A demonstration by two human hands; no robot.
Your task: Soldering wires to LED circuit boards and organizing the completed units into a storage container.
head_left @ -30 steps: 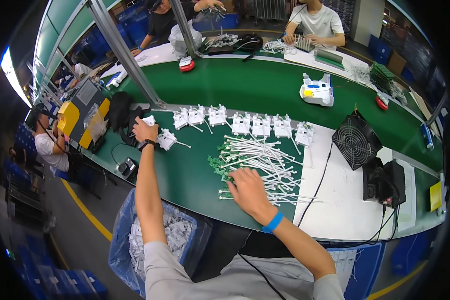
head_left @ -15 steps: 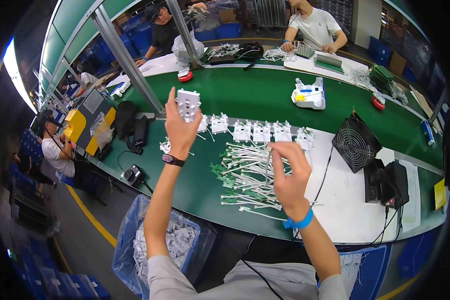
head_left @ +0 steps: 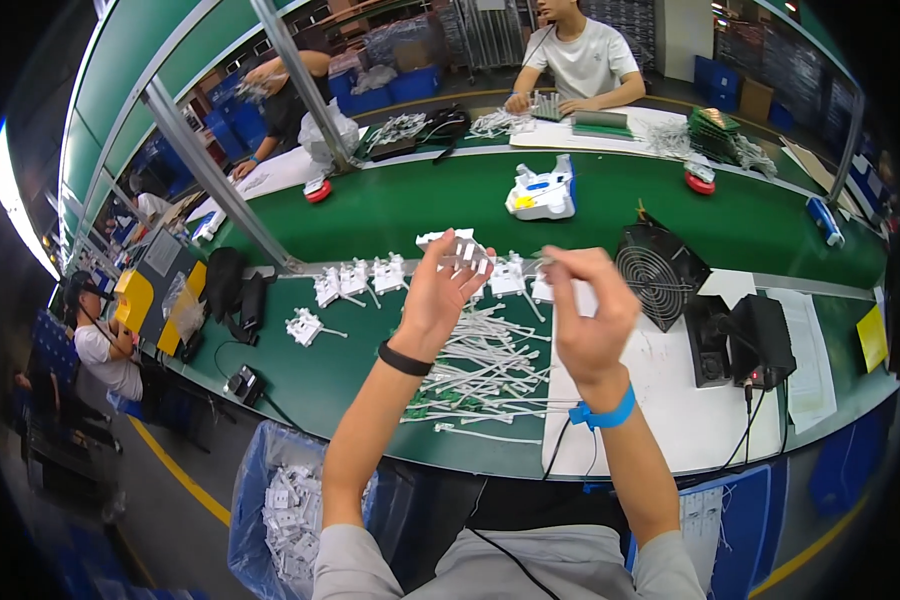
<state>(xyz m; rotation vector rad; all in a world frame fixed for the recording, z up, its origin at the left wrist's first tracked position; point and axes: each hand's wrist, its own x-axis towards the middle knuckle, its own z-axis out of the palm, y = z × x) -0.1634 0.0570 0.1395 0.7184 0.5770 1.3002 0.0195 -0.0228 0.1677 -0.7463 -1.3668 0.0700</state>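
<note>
Upright in front of me, my left hand [head_left: 435, 310] is closed on a white plastic housing [head_left: 460, 252], now tilted, with slots along its face. Close by on the right, my right hand [head_left: 595, 310] is pinched, its fingertips around something small I cannot make out. Beneath and between the hands lies a heap of white cables [head_left: 485, 350] with small green circuit boards [head_left: 430, 405] at their left ends. Along the table's back edge stands a row of white housings with short cables [head_left: 354, 277]. One more housing [head_left: 305, 326] lies apart at the left.
Behind the row runs a green conveyor belt [head_left: 430, 205] carrying a white device [head_left: 543, 190]. A black fan [head_left: 660, 272] and black power box [head_left: 760, 340] stand at the right. A blue bin [head_left: 255, 500] of white parts is below the table. Co-workers sit across the belt.
My view has shifted. My left hand has brought its housing rightward and lower, closer to my right hand, and tipped it over. My right hand has turned, with fingertips nearer the housing.
</note>
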